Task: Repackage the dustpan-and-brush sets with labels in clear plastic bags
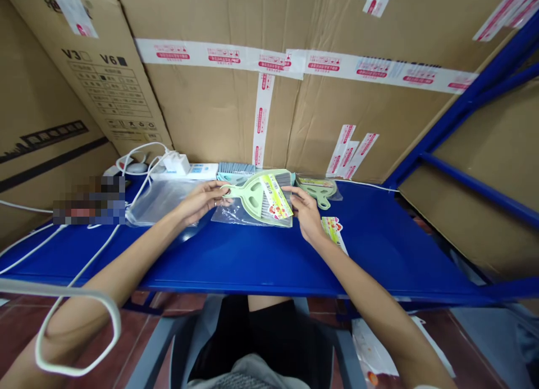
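Note:
A pale green dustpan [251, 208] with a grey-bristled brush [266, 210] nested in it is held over the blue table. A yellow and white label card [277, 197] lies across its front. My left hand [202, 202] pinches the handle end at the left. At the pan's right edge, my right hand [306, 212] has its fingers closed on the rim. Clear plastic [229, 215] shows under the pan; whether it wraps the set I cannot tell. Just beyond my right hand lies another green dustpan set [322, 195] in clear plastic. A loose label card [334, 230] lies beside my right wrist.
Clear plastic bags [162, 202] lie left of my left hand. Behind them are a power strip [204, 171], a white charger [177, 163] and loose white cables [101, 248]. Taped cardboard [210, 108] walls the back of the blue table [252, 265]. A blue metal frame [458, 117] rises at right.

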Tool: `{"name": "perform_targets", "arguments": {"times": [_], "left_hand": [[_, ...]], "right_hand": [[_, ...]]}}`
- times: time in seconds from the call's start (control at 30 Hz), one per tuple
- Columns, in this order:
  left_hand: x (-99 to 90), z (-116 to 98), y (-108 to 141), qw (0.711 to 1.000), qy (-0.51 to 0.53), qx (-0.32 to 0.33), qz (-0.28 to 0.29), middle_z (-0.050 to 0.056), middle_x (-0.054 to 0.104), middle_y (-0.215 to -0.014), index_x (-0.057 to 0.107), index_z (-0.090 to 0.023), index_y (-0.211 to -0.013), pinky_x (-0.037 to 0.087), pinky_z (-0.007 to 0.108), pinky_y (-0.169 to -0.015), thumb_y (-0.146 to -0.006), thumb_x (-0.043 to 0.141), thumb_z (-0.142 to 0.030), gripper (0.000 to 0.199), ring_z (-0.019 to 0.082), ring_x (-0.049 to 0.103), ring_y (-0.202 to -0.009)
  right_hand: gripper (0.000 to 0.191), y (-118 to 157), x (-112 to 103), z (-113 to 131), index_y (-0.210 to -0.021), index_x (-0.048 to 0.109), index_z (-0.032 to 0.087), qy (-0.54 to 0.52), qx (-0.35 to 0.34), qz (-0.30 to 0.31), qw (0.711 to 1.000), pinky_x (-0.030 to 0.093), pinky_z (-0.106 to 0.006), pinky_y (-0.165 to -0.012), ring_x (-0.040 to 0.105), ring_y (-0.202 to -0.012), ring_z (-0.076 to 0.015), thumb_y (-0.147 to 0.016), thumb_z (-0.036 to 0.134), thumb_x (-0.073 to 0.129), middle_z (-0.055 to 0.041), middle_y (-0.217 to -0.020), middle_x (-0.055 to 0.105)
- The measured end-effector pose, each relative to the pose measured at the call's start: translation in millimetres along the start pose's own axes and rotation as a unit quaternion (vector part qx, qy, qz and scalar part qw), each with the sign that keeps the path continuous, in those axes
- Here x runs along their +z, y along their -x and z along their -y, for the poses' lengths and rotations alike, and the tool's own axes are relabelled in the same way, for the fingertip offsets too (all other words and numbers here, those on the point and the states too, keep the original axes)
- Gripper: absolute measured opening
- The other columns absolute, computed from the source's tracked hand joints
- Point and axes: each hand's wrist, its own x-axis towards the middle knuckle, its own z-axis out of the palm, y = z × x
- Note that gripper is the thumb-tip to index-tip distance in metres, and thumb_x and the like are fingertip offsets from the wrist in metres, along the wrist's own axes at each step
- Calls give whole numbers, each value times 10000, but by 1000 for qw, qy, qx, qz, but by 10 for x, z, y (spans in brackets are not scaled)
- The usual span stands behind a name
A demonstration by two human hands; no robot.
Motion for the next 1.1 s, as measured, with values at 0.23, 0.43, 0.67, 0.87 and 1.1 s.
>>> {"name": "perform_targets", "arguments": {"times": [0.23, 0.43, 0.67, 0.87, 1.1], "left_hand": [[-12, 18, -15, 999, 32, 31, 3, 66, 768, -848, 748, -114, -1001, 693, 302, -721, -780, 870, -94, 253, 182, 768, -696], [17, 18, -19, 998, 48, 39, -16, 65, 749, -805, 736, -101, -954, 681, 272, -655, -771, 844, -74, 214, 165, 740, -670], [26, 16, -18, 997, 56, 33, -29, 72, 739, -797, 726, -95, -949, 681, 287, -646, -795, 789, -49, 173, 176, 743, -655], [46, 19, -14, 997, 68, 22, -39, 78, 746, -801, 709, -89, -949, 677, 282, -638, -810, 739, -12, 162, 188, 761, -635], [64, 8, -11, 996, 74, 24, -41, 86, 752, -799, 709, -81, -952, 676, 270, -626, -822, 710, 5, 156, 190, 768, -633]], "right_hand": [[432, 11, -33, 64, -1266, 791, 246, -14, 4, 121, 993, 536, -269, -590, 683, -815, -197, -907, 455, 672, -53, -1104, 779], [427, -26, -71, 27, -1161, 781, 200, 63, -23, 138, 988, 539, -293, -425, 584, -497, -146, -861, 505, 773, -10, -761, 688], [270, -75, -82, -67, -1088, 796, 225, 101, -77, 126, 984, 542, -249, -506, 649, -630, -145, -850, 345, 752, -28, -920, 741], [294, -89, -56, -123, -1117, 843, 222, 84, -118, 112, 983, 614, -313, -790, 744, -913, -197, -879, 363, 743, -82, -1272, 752], [427, -72, -67, -141, -1269, 805, 249, 105, -104, 102, 984, 640, -350, -800, 765, -903, -210, -869, 397, 803, -87, -1333, 752]]}}
